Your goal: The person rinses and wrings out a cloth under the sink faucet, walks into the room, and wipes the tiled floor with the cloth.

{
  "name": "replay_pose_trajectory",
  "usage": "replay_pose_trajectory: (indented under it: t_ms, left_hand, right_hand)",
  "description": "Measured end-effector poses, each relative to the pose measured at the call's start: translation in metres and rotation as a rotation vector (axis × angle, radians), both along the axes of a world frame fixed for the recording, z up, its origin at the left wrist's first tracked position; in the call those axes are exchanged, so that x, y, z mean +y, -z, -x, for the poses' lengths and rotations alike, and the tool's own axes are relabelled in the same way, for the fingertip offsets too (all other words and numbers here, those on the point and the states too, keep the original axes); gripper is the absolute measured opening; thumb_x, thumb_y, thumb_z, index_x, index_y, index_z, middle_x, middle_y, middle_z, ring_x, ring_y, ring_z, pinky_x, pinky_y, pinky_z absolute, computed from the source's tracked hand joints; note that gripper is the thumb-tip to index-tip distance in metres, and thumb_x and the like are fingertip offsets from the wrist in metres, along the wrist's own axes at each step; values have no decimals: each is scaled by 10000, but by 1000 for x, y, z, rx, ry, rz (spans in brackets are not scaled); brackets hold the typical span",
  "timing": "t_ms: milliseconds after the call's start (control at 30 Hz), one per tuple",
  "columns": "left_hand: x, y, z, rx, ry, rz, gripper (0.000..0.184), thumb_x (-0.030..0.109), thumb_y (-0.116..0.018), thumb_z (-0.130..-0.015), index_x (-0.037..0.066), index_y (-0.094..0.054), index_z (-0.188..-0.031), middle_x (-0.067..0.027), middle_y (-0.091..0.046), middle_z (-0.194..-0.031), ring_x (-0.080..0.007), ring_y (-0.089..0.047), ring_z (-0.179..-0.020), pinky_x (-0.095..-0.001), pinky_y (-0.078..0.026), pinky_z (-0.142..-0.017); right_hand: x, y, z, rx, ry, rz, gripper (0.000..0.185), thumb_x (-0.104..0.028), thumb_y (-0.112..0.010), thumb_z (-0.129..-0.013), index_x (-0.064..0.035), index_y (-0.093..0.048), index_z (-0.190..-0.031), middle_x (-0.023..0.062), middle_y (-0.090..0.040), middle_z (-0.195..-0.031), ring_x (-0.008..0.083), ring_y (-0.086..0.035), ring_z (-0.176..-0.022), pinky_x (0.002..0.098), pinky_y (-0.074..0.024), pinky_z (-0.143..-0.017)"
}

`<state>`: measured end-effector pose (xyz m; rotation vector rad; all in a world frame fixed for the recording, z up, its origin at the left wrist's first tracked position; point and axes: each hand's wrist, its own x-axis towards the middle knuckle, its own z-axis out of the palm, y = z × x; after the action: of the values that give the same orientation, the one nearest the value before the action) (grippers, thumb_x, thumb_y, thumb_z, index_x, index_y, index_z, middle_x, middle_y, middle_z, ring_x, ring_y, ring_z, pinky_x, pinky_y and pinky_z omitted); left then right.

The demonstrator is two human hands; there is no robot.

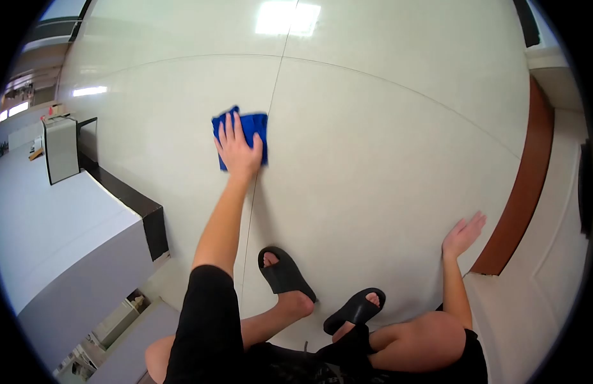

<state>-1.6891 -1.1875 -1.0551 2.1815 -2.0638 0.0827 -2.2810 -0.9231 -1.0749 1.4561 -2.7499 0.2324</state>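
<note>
A folded blue cloth (255,128) lies on the pale tiled floor (347,160), across a tile joint. My left hand (237,148) presses flat on the cloth with its fingers spread, covering the cloth's middle and lower part. Out to the right, my right hand (464,235) is held open near the brown strip, with nothing in it. Whether it touches the floor I cannot tell. My feet in black slippers (285,275) are below, between the two hands.
On the left stands a white-topped unit (59,217) with a dark base and a grey panel (62,150) on top. A reddish-brown strip (523,185) runs along the white wall at right. Further furniture shows at the upper left.
</note>
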Motion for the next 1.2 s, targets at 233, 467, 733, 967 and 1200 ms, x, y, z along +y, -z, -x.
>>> replay_pose_trajectory:
  t_ms: [233,467,733,967,1200]
  left_hand:
    - [13,2,7,81,20,20,778,401,-634,-869,75,-448,-1550,-174,-438,-1584,-413,-376,-1446,-631,-190,-1226]
    - [2,0,3,52,19,-35,813,409,-618,-864,112,-401,-1589,-120,-383,-1639,-380,-310,-1511,-621,-167,-1239]
    - [-36,19,23,-14,-206,-41,789,495,-552,-963,168,-311,-1639,-77,-303,-1698,-350,-243,-1560,-609,-121,-1252]
    - [17,-3,222,178,190,-102,749,405,-583,-911,142,-414,-1592,-97,-285,-1707,-369,-211,-1576,-658,-103,-1239]
    - [184,-17,401,587,747,-388,608,367,-628,-891,143,-586,-1455,-79,-388,-1653,-320,-275,-1556,-625,-179,-1239]
  right_hand:
    - [-1,-1,3,13,0,-1,606,-248,-452,-1068,-26,-305,-1612,239,-253,-1683,378,-212,-1573,527,-157,-1269]
    - [4,-1,4,-3,-24,4,616,-234,-464,-1056,-18,-305,-1610,245,-244,-1684,384,-204,-1574,530,-143,-1271]
    - [3,0,3,2,29,-23,627,-225,-475,-1040,-8,-308,-1605,251,-253,-1677,397,-200,-1571,540,-136,-1269]
    - [0,1,2,-32,26,4,634,-227,-480,-1031,-6,-313,-1601,259,-261,-1673,414,-198,-1568,564,-151,-1260]
    - [1,0,5,-21,10,1,663,-217,-503,-1001,-11,-314,-1603,255,-276,-1670,407,-215,-1566,554,-153,-1264]
